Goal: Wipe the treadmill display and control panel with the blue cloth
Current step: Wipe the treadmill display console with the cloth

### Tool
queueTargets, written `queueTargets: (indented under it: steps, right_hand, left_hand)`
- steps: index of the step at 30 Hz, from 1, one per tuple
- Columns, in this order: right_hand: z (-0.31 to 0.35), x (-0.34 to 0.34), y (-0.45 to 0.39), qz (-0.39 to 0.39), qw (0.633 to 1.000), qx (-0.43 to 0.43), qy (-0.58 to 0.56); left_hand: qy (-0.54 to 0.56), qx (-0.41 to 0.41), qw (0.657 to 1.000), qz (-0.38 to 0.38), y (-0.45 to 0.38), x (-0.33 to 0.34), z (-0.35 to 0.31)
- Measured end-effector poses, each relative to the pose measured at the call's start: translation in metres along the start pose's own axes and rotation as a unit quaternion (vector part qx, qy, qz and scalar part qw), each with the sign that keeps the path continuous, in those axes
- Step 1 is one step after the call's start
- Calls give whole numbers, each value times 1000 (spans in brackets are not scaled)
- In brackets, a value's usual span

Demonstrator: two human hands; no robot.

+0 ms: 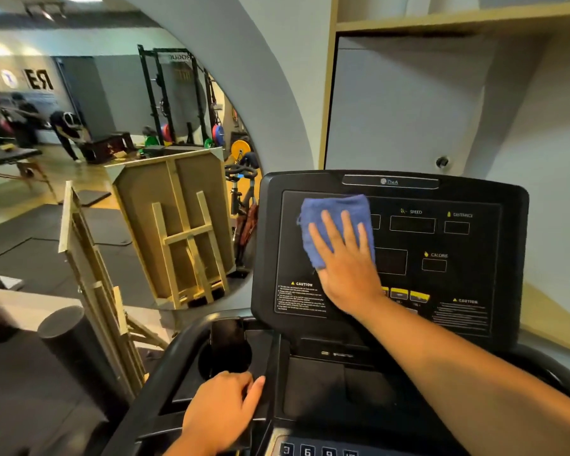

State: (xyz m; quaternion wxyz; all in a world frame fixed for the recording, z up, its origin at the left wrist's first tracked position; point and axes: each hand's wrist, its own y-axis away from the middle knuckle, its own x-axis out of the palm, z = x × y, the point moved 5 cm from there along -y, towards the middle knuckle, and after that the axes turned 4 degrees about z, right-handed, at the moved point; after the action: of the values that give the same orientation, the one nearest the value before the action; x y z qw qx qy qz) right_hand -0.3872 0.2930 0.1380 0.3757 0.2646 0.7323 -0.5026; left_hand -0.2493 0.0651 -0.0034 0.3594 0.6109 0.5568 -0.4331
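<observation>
The black treadmill display [441, 245] stands upright ahead, with SPEED, DISTANCE and CALORIE windows and yellow buttons. My right hand [346, 258] lies flat with straight, spread fingers on the blue cloth [329, 212], pressing it against the upper left part of the display. Below the display lies the control panel [313, 450], its number keys showing at the bottom edge. My left hand [224, 409] rests on the left side of the console tray, fingers bent over a ridge beside the cup holder [208, 360].
A dark phone [227, 340] stands in the cup holder. A large wall mirror at left reflects wooden frames [178, 225], a squat rack, weight plates and people. A black foam roller [69, 337] stands at lower left. A grey wall and wooden shelf rise behind the display.
</observation>
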Motion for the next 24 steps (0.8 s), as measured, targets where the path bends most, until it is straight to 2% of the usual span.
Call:
queueTargets:
  steps: [2, 4, 8, 10, 11, 13, 16, 19, 21, 24]
  right_hand:
    - [-3, 11, 19, 11, 998, -62, 19]
    - [-27, 14, 39, 1, 998, -66, 24]
    - [-74, -6, 39, -21, 997, 79, -7]
    - [-65, -21, 7, -40, 988, 148, -23]
    - [-51, -25, -9, -44, 987, 150, -27]
    - [-14, -18, -28, -30, 997, 64, -14]
    - [22, 7, -6, 18, 990, -137, 34]
    - [1, 21, 35, 20, 981, -189, 48]
    - [-28, 19, 50, 22, 988, -143, 44]
    - [-52, -4, 21, -8, 1000, 0, 7]
  left_hand:
    - [0, -1, 1000, -3, 0, -2, -1]
    - [1, -1, 1000, -2, 1, -2, -1]
    - [9, -6, 1000, -5, 1, -5, -2]
    - [9, -6, 1000, -2, 1, -4, -1]
    - [9, -8, 1000, 0, 2, -4, -1]
    - [10, -11, 1000, 2, 2, -2, 0]
    - [-9, -9, 1000, -10, 2, 2, 1]
    - [-16, -8, 1000, -14, 3, 3, 4]
    - [-18, -2, 1000, -12, 4, 3, 3]
    - [-15, -3, 1000, -8, 4, 1, 1]
